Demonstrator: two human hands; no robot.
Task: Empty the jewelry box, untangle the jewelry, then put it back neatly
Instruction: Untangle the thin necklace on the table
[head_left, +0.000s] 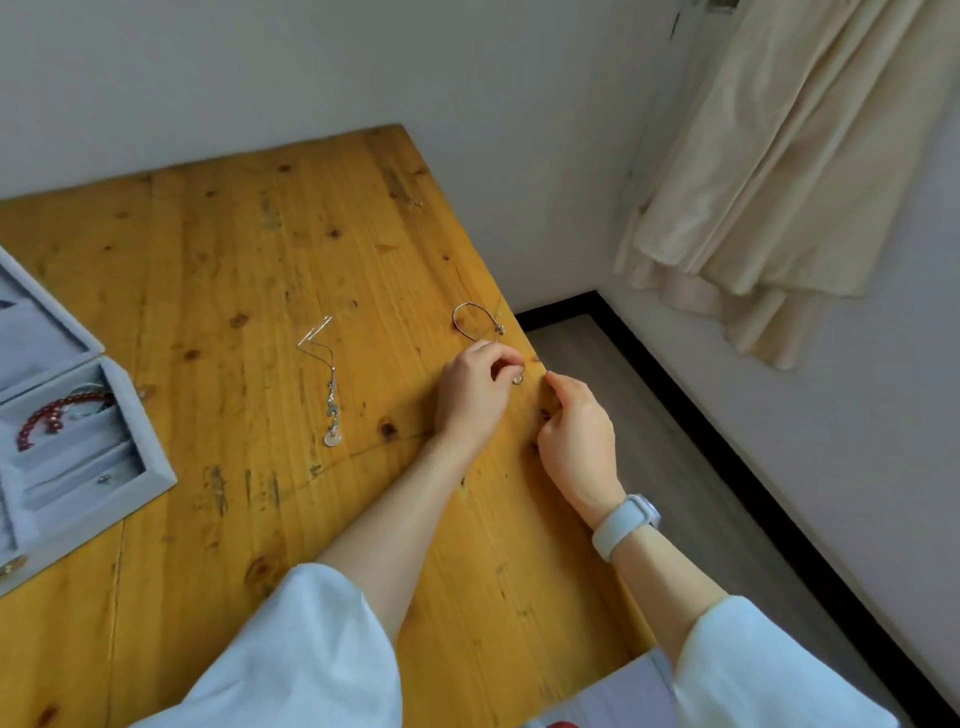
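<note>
An open grey jewelry box sits at the table's left edge, with a red bead bracelet and a small stud in its compartments. A silver necklace with a pale round pendant lies stretched out mid-table. Near the table's right edge a thin silver chain bracelet forms a loop. My left hand pinches one end of this chain, where a small ring hangs. My right hand has its fingertips pinched close beside it; the fine strand between them is too thin to see.
The wooden table ends just right of my hands, with grey floor below. A cream curtain hangs at the right wall. A white watch is on my right wrist.
</note>
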